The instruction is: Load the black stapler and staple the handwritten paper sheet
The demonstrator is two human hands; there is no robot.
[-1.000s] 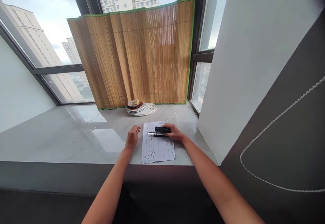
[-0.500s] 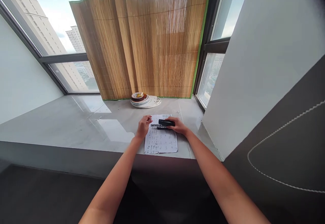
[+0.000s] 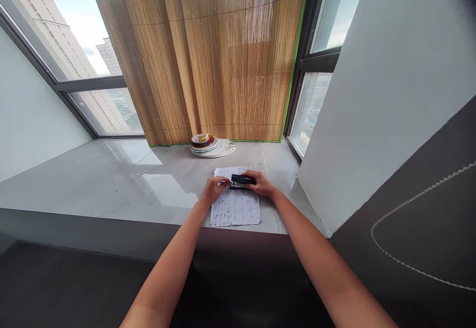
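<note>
I see the right hand (image 3: pixel 260 184) closed round the rear of a black oblong stapler (image 3: pixel 241 180) over white handwritten paper (image 3: pixel 238 209), the left hand (image 3: pixel 213 190) apparently pinching its slim silver metal strip (image 3: pixel 220 184); likely stiff, smooth, best held at the rear

A broad, glossy ledge of pale grey, faintly veined tile (image 3: pixel 85 184) carries everything, its straight front edge running along the six o'clock side, with thin joint lines crossing its surface; near that edge lies a flat, white, rectangular paper covered in dark handwriting (image 3: pixel 238 211), one sheet or several being hard to tell; at eleven o'clock from the paper, well apart from it, a low stack of white and brown round dishes on a white oval plate (image 3: pixel 204 145) rests on the tile; toward nine o'clock, bright window reflections show on the surface, with small dark specks (image 3: pixel 141 173) just beyond.
</note>
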